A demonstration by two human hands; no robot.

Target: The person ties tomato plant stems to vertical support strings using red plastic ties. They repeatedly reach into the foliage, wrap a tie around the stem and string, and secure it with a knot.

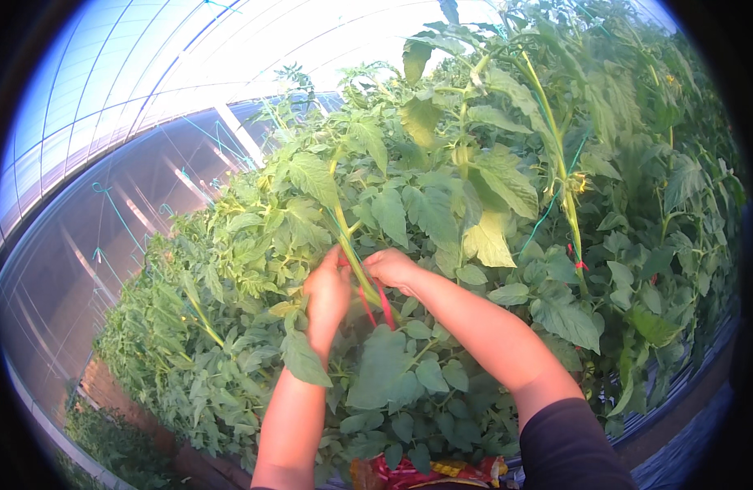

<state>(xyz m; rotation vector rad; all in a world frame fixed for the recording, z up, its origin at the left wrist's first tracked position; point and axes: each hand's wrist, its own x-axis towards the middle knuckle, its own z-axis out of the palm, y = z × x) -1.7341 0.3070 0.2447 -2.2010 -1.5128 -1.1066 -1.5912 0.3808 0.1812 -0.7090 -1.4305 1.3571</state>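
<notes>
A tomato plant stem (352, 250) leans up to the left in front of me, with a teal string running along it. A red plastic tie (385, 306) passes around the stem, and its loose ends hang below. My left hand (327, 291) is at the left side of the stem, its fingertips pinched on the tie. From the right, my right hand (391, 268) grips the tie close against the stem with bent fingers. Leaves (306, 355) cover part of my left forearm. The exact form of the tie between my fingers is hidden.
Another stem (563, 165) to the right carries a red tie (581, 265) and a teal string (540, 220). Dense tomato foliage surrounds my arms. A bag with red strips (407, 474) sits at my waist. Greenhouse posts (238, 135) stand behind, at left.
</notes>
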